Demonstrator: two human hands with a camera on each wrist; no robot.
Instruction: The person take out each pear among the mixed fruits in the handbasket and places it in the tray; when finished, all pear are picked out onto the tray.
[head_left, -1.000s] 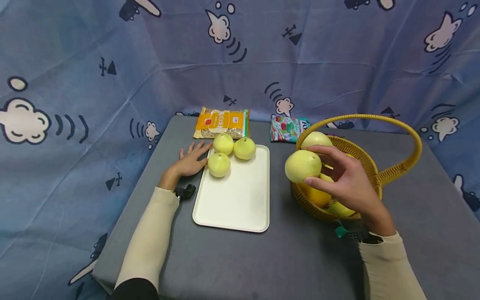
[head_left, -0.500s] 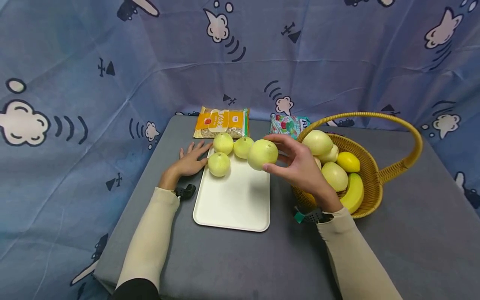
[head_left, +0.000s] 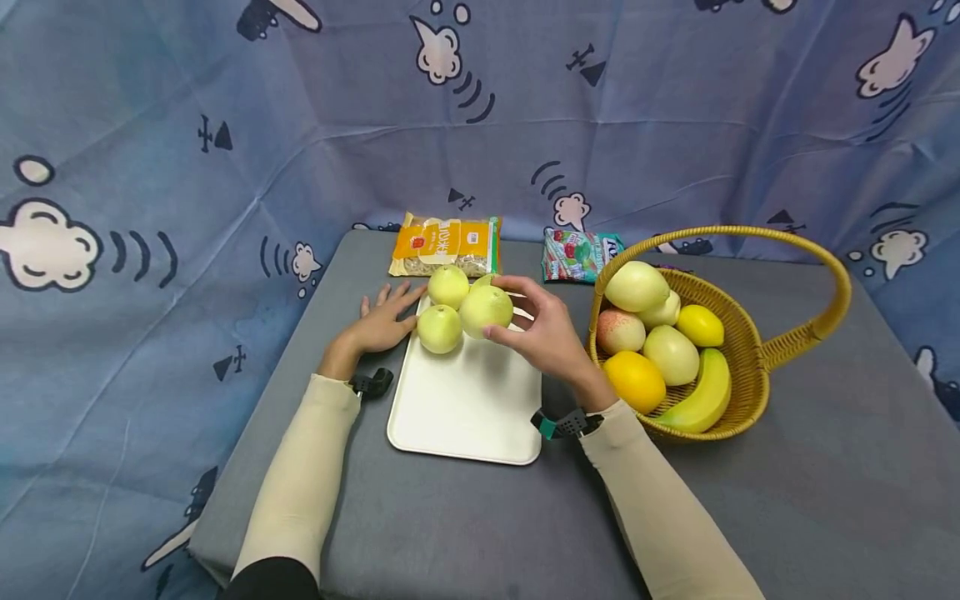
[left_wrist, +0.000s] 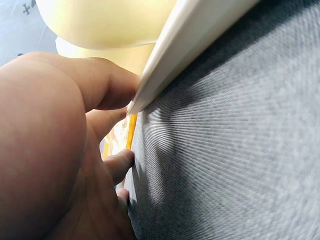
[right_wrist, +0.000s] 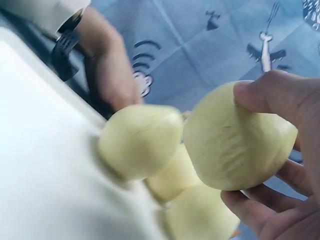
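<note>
My right hand (head_left: 547, 327) grips a pale yellow-green pear (head_left: 486, 312) between thumb and fingers, over the far part of the white tray (head_left: 465, 408). In the right wrist view the held pear (right_wrist: 235, 137) hangs above the tray's surface. Grouped at the tray's far left corner are three similar pears: a front pear (head_left: 439, 329), a back pear (head_left: 448, 287) and one mostly hidden behind the held pear. My left hand (head_left: 381, 322) lies spread on the table at the tray's left edge. Its thumb (left_wrist: 117, 85) touches the tray rim in the left wrist view.
To the right stands a wicker basket (head_left: 750, 367) with a tall handle, holding pears, a peach (head_left: 620, 331), an orange (head_left: 634, 381), a lemon (head_left: 701, 325) and a banana (head_left: 705, 396). An orange food packet (head_left: 450, 243) and a teal packet (head_left: 577, 255) lie behind the tray.
My right hand has carried the pear leftward from above the basket to over the tray, next to the other pears. The left hand has stayed in place.
</note>
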